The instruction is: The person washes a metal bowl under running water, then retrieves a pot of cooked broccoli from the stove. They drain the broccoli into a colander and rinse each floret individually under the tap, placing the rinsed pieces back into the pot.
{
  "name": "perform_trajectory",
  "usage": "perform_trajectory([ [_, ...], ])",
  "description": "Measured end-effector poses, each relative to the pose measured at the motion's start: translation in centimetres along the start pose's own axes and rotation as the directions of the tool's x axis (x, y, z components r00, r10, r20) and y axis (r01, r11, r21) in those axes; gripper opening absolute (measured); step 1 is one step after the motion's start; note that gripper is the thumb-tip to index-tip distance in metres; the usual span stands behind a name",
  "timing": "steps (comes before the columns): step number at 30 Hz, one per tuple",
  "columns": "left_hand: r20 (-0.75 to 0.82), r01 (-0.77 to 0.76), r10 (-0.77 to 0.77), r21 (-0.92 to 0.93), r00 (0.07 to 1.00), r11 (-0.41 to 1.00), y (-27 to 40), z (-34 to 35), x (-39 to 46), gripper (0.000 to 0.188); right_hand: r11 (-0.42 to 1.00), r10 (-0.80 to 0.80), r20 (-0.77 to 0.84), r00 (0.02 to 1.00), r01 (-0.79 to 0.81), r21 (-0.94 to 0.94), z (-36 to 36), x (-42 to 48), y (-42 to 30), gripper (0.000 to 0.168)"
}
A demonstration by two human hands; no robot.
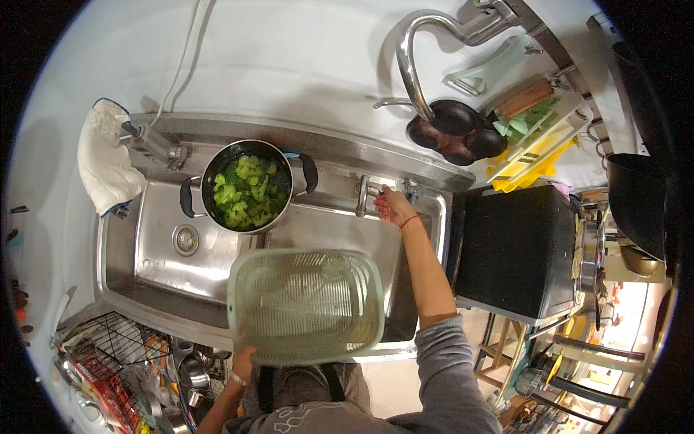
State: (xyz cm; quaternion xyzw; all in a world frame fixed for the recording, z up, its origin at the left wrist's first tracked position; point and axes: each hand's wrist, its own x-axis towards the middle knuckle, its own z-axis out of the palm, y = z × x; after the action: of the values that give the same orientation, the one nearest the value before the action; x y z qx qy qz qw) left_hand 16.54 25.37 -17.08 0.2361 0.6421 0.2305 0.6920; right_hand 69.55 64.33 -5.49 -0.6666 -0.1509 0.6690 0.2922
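My left hand grips the near left corner of a pale green plastic draining basket, which is held above the front of the sink. Through its slotted bottom the steel shows, and the basket is slightly blurred. My right hand is at the back of the right basin, its fingers on the lever of a chrome faucet. Left of the faucet stands a two-handled pot with broccoli florets in dark liquid. It sits by the back edge, over the divider between the basins.
A white towel hangs from a fixture left of the steel sink. A dish rack with metalware is at lower left. To the right are a black-topped box-like unit and wall-hung utensils, including a peeler and dark pan.
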Motion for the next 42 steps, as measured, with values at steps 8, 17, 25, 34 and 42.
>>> perform_trajectory([
  [8, -0.132, 0.152, -0.200, -0.308, 0.971, 0.939, 18.7, 15.1, 4.0, 0.071, 0.921, -0.362, -0.124, 0.924, 0.335, -0.197, 1.6, -1.8, 4.0, 0.027],
  [17, -0.102, 0.107, -0.099, 0.071, 0.990, 0.992, 23.3, 19.4, 8.1, 0.060, 0.881, -0.469, -0.335, 0.817, 0.408, -0.239, -5.7, -11.9, 15.7, 0.034],
  [25, 0.259, -0.374, 0.291, 0.383, 0.921, 0.845, 24.3, 20.8, 13.6, 0.041, 0.829, -0.531, -0.355, 0.769, 0.384, -0.407, -5.2, -22.1, 12.3, 0.014],
  [34, 0.176, -0.466, 0.436, 0.456, 0.882, 0.758, 26.4, 22.7, 15.9, 0.038, 0.740, -0.658, -0.346, 0.668, 0.488, -0.463, -7.2, -18.8, 17.7, 0.020],
  [42, 0.258, -0.701, 0.652, 0.256, 0.713, 0.665, 26.7, 19.9, 10.2, 0.047, 0.869, -0.023, 0.074, 0.997, -0.016, 0.494, -10.2, -15.8, 20.7, 0.032],
])
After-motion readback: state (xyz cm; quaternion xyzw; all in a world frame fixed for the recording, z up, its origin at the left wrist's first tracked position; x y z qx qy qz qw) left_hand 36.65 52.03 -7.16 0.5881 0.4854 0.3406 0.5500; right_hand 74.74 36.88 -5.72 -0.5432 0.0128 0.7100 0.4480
